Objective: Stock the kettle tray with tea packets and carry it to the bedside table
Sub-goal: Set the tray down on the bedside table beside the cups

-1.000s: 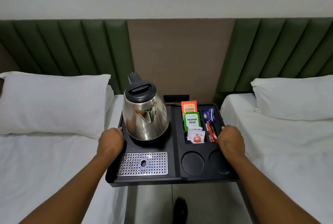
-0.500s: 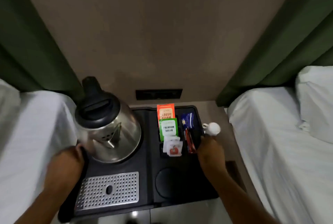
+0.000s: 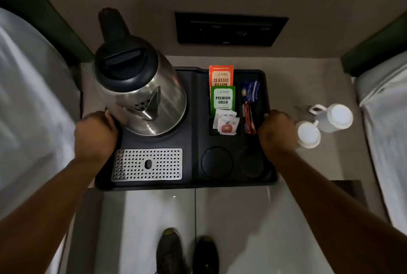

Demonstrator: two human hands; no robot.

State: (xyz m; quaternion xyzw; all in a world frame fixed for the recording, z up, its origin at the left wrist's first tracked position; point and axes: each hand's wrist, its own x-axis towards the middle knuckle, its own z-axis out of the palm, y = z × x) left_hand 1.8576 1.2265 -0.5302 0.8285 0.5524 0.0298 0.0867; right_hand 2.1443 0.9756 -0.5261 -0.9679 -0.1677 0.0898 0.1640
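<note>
The black kettle tray (image 3: pixel 193 139) lies over the brown bedside table (image 3: pixel 308 84), its front edge overhanging toward me. A steel kettle (image 3: pixel 141 95) with a black lid stands on its left half, above a perforated metal drip grate (image 3: pixel 147 164). In the right compartments stand an orange tea packet (image 3: pixel 221 75), a green tea packet (image 3: pixel 222 100), white sachets (image 3: pixel 226 122) and blue and red sachets (image 3: pixel 250 101). My left hand (image 3: pixel 95 133) grips the tray's left rim. My right hand (image 3: pixel 276 132) grips the right rim.
Two white cups (image 3: pixel 307 133) (image 3: pixel 334 117) stand upside down on the table just right of my right hand. A black wall socket panel (image 3: pixel 230 29) is behind. White beds (image 3: pixel 26 106) (image 3: pixel 387 119) flank the table. My shoes (image 3: pixel 187 251) are on the tiled floor.
I have come up close to the bedside table with the tray and my view has tipped down. The tray has sunk onto the table; both hands stay on its rims.
</note>
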